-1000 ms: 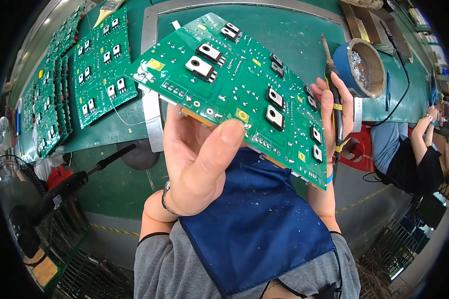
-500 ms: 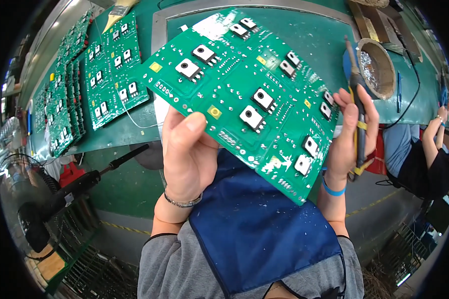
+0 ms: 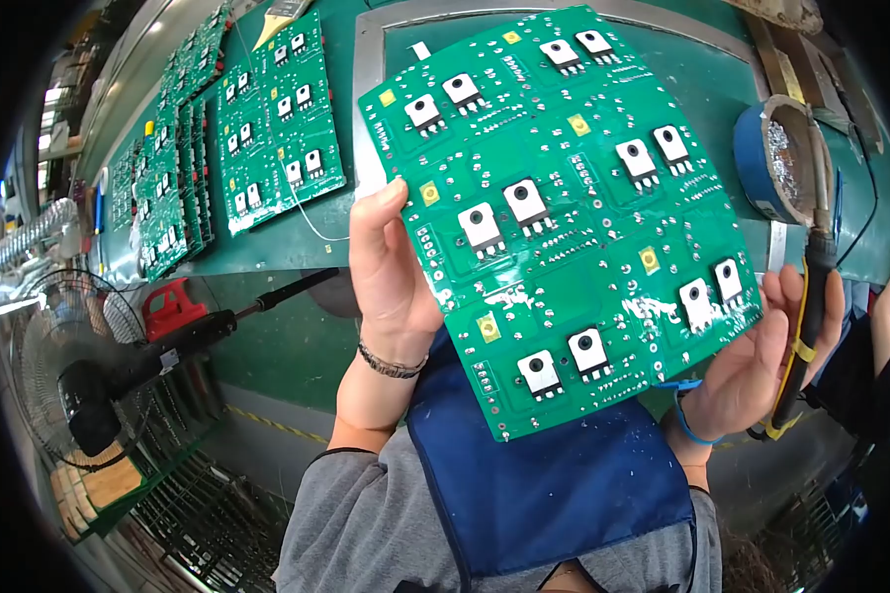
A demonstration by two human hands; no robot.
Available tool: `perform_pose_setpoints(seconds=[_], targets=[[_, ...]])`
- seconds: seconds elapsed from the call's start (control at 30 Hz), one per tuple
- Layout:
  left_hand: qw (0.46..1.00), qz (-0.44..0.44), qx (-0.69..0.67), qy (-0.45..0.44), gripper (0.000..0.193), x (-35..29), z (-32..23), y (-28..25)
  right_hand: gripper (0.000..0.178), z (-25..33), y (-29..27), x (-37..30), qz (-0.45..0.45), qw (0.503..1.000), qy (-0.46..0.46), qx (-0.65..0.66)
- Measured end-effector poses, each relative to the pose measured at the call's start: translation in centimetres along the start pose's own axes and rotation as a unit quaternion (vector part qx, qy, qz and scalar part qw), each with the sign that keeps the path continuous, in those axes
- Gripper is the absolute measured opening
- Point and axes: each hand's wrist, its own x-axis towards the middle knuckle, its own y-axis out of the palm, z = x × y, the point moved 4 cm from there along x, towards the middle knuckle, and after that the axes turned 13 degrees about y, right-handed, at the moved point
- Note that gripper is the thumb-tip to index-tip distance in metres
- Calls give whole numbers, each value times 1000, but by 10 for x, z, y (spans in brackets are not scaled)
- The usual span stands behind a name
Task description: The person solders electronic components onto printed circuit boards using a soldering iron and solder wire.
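Observation:
A large green circuit board [image 3: 603,222] is held up in front of me, tilted, with pairs of white-faced, black-legged components facing me. My left hand [image 3: 396,272] grips its left edge, thumb on the face and fingers hidden behind. At the lower right corner, my right hand [image 3: 742,381] supports the board. That same hand also holds a soldering iron [image 3: 811,306] with a black-and-yellow handle, its metal shaft pointing up and away from the board.
Several similar boards [image 3: 173,193] stand in a row at the left, beside another leaning board [image 3: 282,133]. A brush [image 3: 283,18] lies behind them. At the right is a blue round container [image 3: 756,163] with silvery scraps. A fan [image 3: 94,405] stands lower left; another person [image 3: 875,361] sits right.
The board has turned to face me more squarely and sits further right in view. My right hand and the soldering iron have moved right and down. Both hands keep their hold.

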Motion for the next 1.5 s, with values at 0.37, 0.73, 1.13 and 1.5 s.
perform_pose_setpoints(seconds=[0.37, 0.73, 1.13, 1.5], targets=[[994, -48, -69, -65, 44, 1, 15, 5, 84, 6, 0, -11, 71, 993, 31, 93], [981, 43, -166, -88, 50, 4, 16, -3, 69, 9, -5, -24, 156, 972, 43, 168], [974, 98, -171, -112, 52, 4, 15, 0, 50, 16, 10, -33, 360, 802, 259, 400], [971, 86, -200, -103, 55, 2, 13, -1, 49, 18, 1, -31, 397, 799, 286, 349]])
